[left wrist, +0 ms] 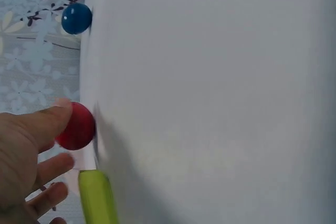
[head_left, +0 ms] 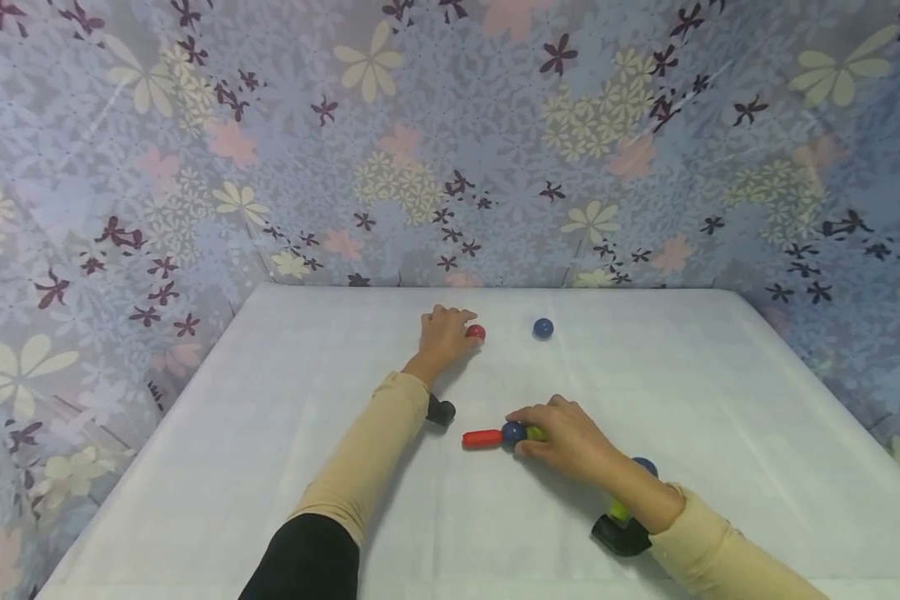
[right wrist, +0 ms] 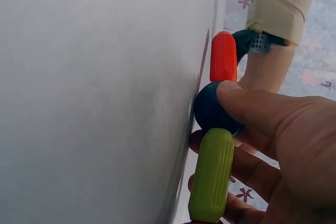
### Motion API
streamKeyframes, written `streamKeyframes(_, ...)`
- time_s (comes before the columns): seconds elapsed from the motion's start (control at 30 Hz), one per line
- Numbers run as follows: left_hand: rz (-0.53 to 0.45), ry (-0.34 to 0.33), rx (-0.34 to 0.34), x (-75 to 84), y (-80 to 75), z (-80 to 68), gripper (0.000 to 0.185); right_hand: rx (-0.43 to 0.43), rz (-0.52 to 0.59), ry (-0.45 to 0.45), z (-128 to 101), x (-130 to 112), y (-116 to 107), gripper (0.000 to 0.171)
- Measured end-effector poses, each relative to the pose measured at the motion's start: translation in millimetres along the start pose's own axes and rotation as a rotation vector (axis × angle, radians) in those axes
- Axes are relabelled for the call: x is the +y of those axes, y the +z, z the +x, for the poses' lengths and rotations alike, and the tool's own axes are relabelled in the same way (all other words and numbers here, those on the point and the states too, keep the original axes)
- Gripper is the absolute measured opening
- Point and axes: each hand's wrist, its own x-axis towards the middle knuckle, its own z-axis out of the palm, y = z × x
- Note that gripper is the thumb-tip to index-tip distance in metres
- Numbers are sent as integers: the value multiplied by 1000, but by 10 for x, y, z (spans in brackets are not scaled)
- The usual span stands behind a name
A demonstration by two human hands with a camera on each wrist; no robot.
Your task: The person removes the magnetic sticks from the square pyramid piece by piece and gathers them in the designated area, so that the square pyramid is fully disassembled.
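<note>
My left hand (head_left: 444, 333) is at the far part of the table, pinching a red ball (left wrist: 79, 127) between thumb and fingers. A lime-green rod (left wrist: 98, 198) has its end close to that ball; in the head view the hand hides it. My right hand (head_left: 566, 437) grips a blue ball (right wrist: 212, 109) with the thumb on top of it and fingers beneath. From this ball a red rod (head_left: 482, 439) sticks out on one side and a lime-green rod (right wrist: 211, 177) on the other. A sliver of red shows at the green rod's far end.
Another blue ball (head_left: 543, 328) lies near the back edge, right of the left hand. Beside the right forearm, a blue ball (head_left: 645, 465) and a lime-green rod (head_left: 619, 510) are partly covered. Black wrist devices (head_left: 621, 536) sit at both wrists. A flowered cloth (head_left: 480, 150) hangs behind the white table (head_left: 292, 358).
</note>
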Motion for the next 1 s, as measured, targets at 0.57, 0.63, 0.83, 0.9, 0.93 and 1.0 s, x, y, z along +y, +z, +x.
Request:
streamKeyframes(0.57,-624,26,-109,61,-138,-1371,38,-4,-1,48,-38,84,16,42)
streamKeyframes(0.63,-633,30,-139,44,-93,-1515,41,-2,1,42,-42,78,14,42)
streamKeyframes(0.83,-603,62,-101,5,9,-1693,40,-8,11,33,-24,42,22,42)
streamKeyframes(0.9,-587,66,-73,8,24,-1698,37,-7,13,33,-16,29,23,42)
streamKeyframes(0.93,-578,64,-59,12,30,-1697,36,-6,11,33,-12,27,25,42)
streamKeyframes(1.0,-566,54,-41,25,35,-1693,35,-2,10,28,-3,24,31,42)
